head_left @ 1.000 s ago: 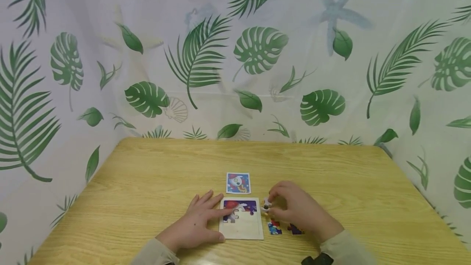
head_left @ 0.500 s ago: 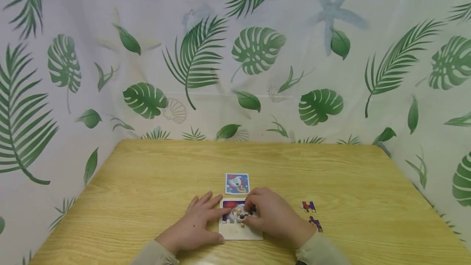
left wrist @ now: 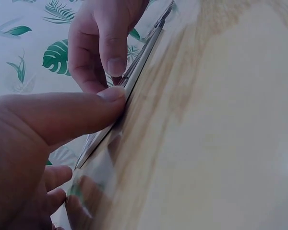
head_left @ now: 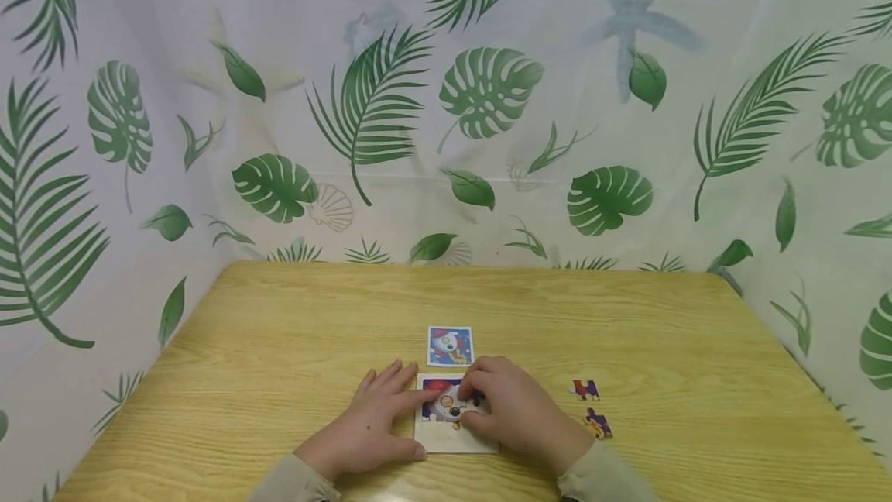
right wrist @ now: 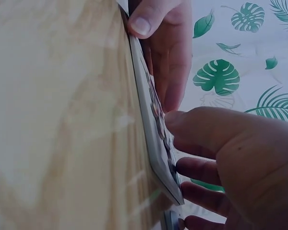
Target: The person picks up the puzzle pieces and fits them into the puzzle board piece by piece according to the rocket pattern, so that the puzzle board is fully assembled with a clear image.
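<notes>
A pale square puzzle board (head_left: 446, 440) lies on the table, its upper part filled with pieces that show a red and purple picture with a white animal face. My left hand (head_left: 376, 418) rests at its left side, fingers spread, index finger across the pieces and thumb at the lower left edge. Over the board's right half, my right hand (head_left: 519, 415) pinches a puzzle piece (head_left: 456, 412) with a black nose print between thumb and index finger, low among the fitted pieces. The right wrist view shows the right thumb (right wrist: 180, 120) against the raised pieces.
A small picture card (head_left: 450, 347) with a similar animal lies just behind the board. Two loose puzzle pieces, one red and purple (head_left: 585, 390) and one purple and orange (head_left: 597, 423), lie right of my right hand. Behind the wooden table (head_left: 313, 316) hangs a leaf-print curtain (head_left: 488, 215).
My right hand has carried the puzzle piece leftward from beside the board onto it, then shifted it slightly among the fitted pieces. My left hand has stayed in place. A blue-red loose piece is now hidden.
</notes>
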`<state>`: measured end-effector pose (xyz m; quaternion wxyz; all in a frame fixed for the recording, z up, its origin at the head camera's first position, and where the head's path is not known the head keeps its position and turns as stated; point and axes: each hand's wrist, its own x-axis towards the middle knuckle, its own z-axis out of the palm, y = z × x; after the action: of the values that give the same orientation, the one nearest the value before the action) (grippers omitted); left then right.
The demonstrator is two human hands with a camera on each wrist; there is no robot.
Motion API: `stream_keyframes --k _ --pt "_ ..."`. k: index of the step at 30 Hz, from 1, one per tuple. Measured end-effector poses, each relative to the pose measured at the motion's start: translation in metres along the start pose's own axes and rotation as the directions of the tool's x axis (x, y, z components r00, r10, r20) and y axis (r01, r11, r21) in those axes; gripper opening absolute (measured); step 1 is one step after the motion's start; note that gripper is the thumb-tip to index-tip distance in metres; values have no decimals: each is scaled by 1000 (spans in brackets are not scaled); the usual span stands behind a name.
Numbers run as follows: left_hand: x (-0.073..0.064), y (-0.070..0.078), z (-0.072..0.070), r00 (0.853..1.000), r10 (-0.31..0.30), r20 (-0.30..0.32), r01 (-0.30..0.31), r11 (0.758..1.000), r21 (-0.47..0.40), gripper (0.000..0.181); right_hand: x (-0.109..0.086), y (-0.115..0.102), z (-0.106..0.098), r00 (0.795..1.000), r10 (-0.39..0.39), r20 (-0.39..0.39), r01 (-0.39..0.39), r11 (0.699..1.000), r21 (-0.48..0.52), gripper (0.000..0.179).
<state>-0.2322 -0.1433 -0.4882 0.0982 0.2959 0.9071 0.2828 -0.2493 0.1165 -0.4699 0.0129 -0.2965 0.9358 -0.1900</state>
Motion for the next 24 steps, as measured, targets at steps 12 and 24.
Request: stream_keyframes --k 12,24 --pt "-3 3 -1 995 35 93 -38 999 28 45 -10 9 -2 995 -52 85 41 990 133 37" --pt "-2 5 -2 996 18 90 -18 1000 -5 55 -12 14 -3 991 -84 101 69 987 146 40"
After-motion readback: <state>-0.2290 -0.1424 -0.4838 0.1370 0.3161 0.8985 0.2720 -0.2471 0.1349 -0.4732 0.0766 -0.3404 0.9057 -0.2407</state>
